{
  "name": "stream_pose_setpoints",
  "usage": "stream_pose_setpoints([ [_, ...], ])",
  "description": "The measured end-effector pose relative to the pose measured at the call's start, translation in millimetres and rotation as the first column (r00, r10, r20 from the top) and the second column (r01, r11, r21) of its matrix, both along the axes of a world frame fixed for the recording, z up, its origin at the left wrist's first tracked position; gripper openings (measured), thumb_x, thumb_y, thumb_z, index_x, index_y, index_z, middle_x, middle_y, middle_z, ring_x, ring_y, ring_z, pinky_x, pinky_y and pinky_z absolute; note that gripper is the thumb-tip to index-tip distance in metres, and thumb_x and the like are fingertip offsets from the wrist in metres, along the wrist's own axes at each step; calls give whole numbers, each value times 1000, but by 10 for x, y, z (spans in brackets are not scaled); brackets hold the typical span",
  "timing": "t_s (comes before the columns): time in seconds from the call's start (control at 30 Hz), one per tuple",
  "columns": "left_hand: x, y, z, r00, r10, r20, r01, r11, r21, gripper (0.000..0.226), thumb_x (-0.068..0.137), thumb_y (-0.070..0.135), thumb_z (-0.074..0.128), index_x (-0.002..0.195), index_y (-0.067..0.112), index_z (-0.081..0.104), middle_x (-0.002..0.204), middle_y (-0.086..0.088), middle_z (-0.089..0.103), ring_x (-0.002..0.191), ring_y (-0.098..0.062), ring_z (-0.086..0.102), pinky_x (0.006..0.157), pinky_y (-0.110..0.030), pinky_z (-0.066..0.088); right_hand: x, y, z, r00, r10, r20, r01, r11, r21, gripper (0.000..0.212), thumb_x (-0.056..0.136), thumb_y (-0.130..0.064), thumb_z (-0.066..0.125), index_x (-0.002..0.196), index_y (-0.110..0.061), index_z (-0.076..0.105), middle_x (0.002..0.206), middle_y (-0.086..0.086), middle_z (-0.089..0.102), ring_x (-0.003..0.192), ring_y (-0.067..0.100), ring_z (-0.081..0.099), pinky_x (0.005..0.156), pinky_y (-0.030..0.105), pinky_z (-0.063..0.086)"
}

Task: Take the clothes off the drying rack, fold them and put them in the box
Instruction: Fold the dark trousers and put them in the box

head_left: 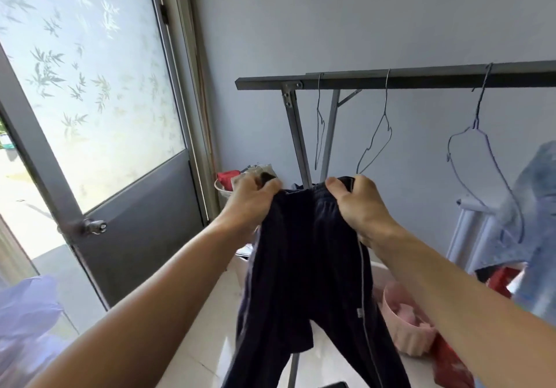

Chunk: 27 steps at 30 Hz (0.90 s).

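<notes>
Both hands, left hand point(251, 198) and right hand point(359, 204), grip the dark trousers' point(304, 267) waistband in front of the rack point(391, 78), off their hanger; folding seems next, legs brought together.

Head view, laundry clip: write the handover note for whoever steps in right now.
Left hand and right hand each grip the waistband of the dark navy trousers, held up in front of the drying rack.
Three wire hangers hang bare; a light blue garment is still at the rack's right end.
Pink basket sits on the floor.
Left: fold the trousers, box them, fetch the blue garment.
</notes>
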<state>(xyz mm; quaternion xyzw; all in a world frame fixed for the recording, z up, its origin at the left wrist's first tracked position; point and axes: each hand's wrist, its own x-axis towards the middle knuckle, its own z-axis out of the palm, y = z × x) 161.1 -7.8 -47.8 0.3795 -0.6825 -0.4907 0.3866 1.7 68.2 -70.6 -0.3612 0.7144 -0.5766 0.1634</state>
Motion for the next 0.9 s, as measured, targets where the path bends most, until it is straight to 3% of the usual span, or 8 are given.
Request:
stream_pose_setpoints([
  [0.1, -197, 184, 44, 997, -72, 34, 74, 995, -65, 23, 95, 33, 62, 98, 11, 56, 95, -10, 70, 86, -25, 71, 81, -48, 59, 190, -55, 123, 1000, -6, -26, 5, 1000, -26, 45, 94, -46, 56, 115, -7, 50, 107, 11, 61, 98, 28, 62, 90, 48, 53],
  [0.33, -222, 394, 303, 962, -270, -43, 269, 963, -13, 51, 101, 55, 28, 95, 14, 58, 86, -3, 62, 77, -16, 66, 73, -35, 62, 340, 165, 297, 975, 216, 42, -207, 965, -160, 55, 79, -62, 65, 109, -16, 54, 98, 2, 67, 86, 15, 69, 74, 33, 58],
  [0.43, -142, 352, 310, 930, -368, -17, 368, 930, -13, 46, 100, 54, 32, 100, 18, 61, 105, -6, 65, 94, -19, 68, 81, -36, 61, 274, 167, 243, 982, 188, -9, -187, 966, -179, 33, 85, -29, 72, 112, -16, 56, 98, 3, 67, 90, 17, 68, 73, 31, 57],
  [0.53, -89, 116, 284, 951, -247, 184, 300, 879, -371, 35, 96, 39, 57, 124, 17, 60, 127, -2, 56, 107, -3, 59, 93, -28, 53, 164, 163, 270, 987, 150, 60, -131, 959, -252, 17, 85, -6, 60, 101, -12, 64, 94, 17, 69, 88, 28, 69, 80, 47, 59],
  [0.6, -57, -57, 321, 944, -55, 325, 257, 740, -622, 65, 81, 45, 74, 138, 29, 47, 140, 3, 43, 127, -7, 41, 110, -33, 34, 120, 195, 309, 968, 239, 70, -209, 933, -293, 20, 83, -1, 56, 97, -9, 67, 93, 20, 70, 85, 30, 68, 83, 50, 58],
  [0.67, -60, -109, 405, 869, -59, 491, 391, 690, -609, 85, 67, 59, 78, 140, 34, 44, 140, 7, 47, 127, -9, 40, 115, -40, 29, 85, 227, 348, 934, 353, 50, -317, 887, -336, 24, 82, 2, 53, 97, -6, 69, 88, 18, 69, 81, 31, 67, 81, 47, 56],
  [0.77, -127, -69, 604, 796, -222, 563, 519, 728, -447, 40, 71, 46, 84, 94, 16, 69, 83, 2, 69, 71, -9, 64, 68, -30, 55, -7, 247, 382, 898, 436, 55, -382, 836, -394, 28, 76, -5, 55, 101, -4, 67, 88, 16, 66, 81, 31, 64, 78, 49, 53],
  [0.9, -231, -86, 842, 821, -195, 536, 505, 685, -525, 35, 78, 37, 80, 72, 6, 66, 57, 2, 55, 48, -6, 48, 45, -18, 36, -157, 311, 254, 861, 508, 11, -484, 828, -283, 45, 76, -25, 71, 117, -10, 60, 104, 15, 68, 96, 31, 69, 84, 44, 58],
])
